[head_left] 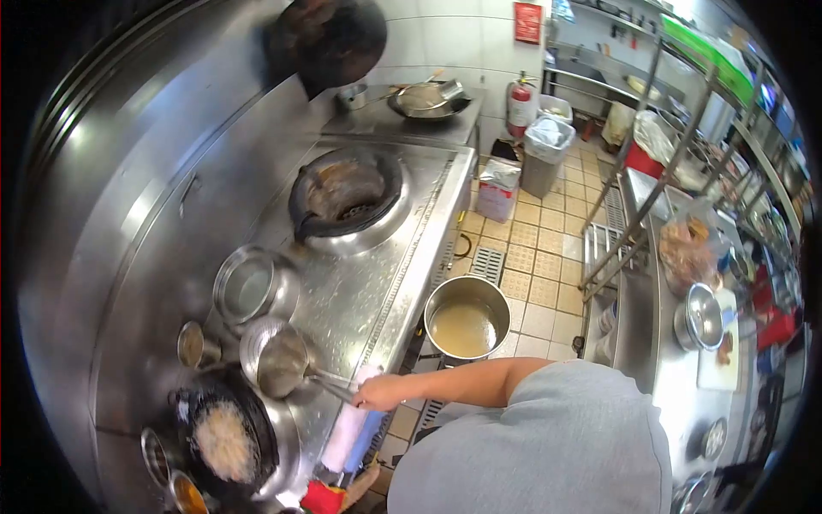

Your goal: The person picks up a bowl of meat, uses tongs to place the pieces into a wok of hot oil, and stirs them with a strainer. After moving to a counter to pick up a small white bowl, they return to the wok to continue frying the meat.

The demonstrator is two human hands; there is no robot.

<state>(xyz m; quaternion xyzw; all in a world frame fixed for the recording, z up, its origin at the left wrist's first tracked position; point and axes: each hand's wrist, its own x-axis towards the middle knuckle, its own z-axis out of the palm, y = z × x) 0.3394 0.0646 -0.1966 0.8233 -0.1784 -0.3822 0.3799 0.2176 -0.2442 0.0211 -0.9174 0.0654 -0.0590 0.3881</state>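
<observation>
My right hand (381,392) reaches over the stove's front edge, its fingers wrapped round the handle of a ladle (282,364). The ladle's wide bowl lies over a round metal strainer (255,343), and a second thin handle runs close beside the ladle's. Below and left of them, pale food (224,441) bubbles in oil inside a dark wok (267,445). A metal pot (278,287) with cloudy liquid stands just behind the strainer. A small steel cup (193,344) is to its left. My left hand does not show; my grey shirt fills the lower middle.
A bare wok burner (349,193) lies farther along the stove. A large pot of brownish liquid (467,321) stands low beside the stove edge. Bins (546,158) and a box (498,193) line the tiled aisle. A steel counter and rack (638,214) run along the right.
</observation>
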